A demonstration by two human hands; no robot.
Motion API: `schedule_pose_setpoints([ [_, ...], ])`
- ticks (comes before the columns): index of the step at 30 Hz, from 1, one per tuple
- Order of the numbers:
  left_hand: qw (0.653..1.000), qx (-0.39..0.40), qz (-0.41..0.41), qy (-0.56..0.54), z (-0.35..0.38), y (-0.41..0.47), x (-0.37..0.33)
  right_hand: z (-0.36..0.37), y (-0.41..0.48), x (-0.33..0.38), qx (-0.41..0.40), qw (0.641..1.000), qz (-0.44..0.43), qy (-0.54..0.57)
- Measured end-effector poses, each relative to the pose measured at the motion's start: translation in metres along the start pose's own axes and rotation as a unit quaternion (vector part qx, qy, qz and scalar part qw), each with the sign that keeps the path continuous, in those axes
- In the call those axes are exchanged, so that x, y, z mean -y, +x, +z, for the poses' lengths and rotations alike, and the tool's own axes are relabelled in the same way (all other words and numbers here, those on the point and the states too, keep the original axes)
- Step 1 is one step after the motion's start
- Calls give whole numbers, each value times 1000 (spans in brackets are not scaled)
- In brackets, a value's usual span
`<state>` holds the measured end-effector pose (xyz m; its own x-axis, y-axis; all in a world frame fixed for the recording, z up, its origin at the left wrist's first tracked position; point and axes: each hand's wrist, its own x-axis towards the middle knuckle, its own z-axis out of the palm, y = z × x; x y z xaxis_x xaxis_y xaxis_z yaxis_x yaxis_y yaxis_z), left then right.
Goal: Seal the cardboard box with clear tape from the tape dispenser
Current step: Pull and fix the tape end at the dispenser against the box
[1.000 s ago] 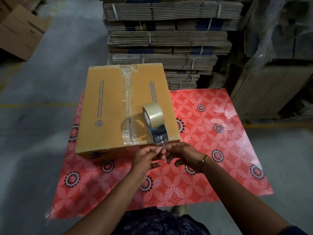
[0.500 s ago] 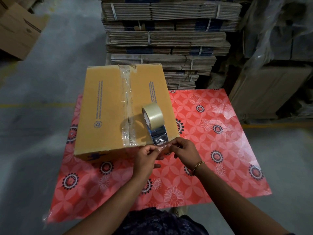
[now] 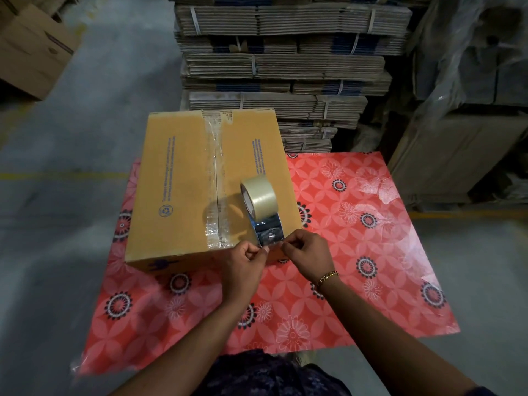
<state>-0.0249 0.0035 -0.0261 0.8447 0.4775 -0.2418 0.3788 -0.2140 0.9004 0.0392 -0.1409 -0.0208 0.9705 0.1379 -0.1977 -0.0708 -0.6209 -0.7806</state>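
Both hands pinch the free end of the clear tape (image 3: pixel 271 243) between thumb and fingertips, the left hand (image 3: pixel 245 263) and right hand (image 3: pixel 308 254) almost touching. Just beyond them the tape dispenser (image 3: pixel 261 208) stands on the cardboard box (image 3: pixel 183 184), which sits on the red flowered desk (image 3: pixel 357 252)

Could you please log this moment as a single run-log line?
left hand, right hand: pinching tape end | tape dispenser: standing on cardboard box | centre seam: taped | mat: under box
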Motion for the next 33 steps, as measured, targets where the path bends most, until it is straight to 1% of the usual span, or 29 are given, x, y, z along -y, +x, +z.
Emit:
schedule_pose_setpoints([
  [6,1000,4,7,18,-4,0,1,-3,0,2,-3,1000,15,-17],
  [9,999,21,17,21,-10,-1,7,-10,-3,1,44,999,17,8],
  [11,999,39,10,13,-17,-2,11,-19,-4,-4,81,996,21,10],
  [12,999,43,6,7,-21,-3,11,-23,-4,-6,86,996,24,9],
  [14,999,43,7,-24,-29,-4,8,-32,-3,-8,55,998,22,22],
  [16,996,38,11,-85,-36,-5,-6,-37,0,-1,28,995,24,90],
  [17,992,39,9,-119,-37,-4,-16,-39,2,7,35,989,29,138],
  [19,982,55,-7,-180,-36,1,-36,-40,10,27,75,975,33,207],
  [22,972,89,-39,-213,-30,17,-54,-35,24,55,122,966,27,224],
  [24,964,121,-55,-232,-26,25,-57,-28,29,66,150,959,42,236],
  [27,947,144,-49,-284,-20,24,-61,-16,28,68,184,949,30,253],
  [30,936,165,-54,-307,-13,21,-61,-10,20,68,198,942,16,269],
  [33,940,177,-48,-287,-4,19,-59,-15,15,59,177,953,-10,245],
])
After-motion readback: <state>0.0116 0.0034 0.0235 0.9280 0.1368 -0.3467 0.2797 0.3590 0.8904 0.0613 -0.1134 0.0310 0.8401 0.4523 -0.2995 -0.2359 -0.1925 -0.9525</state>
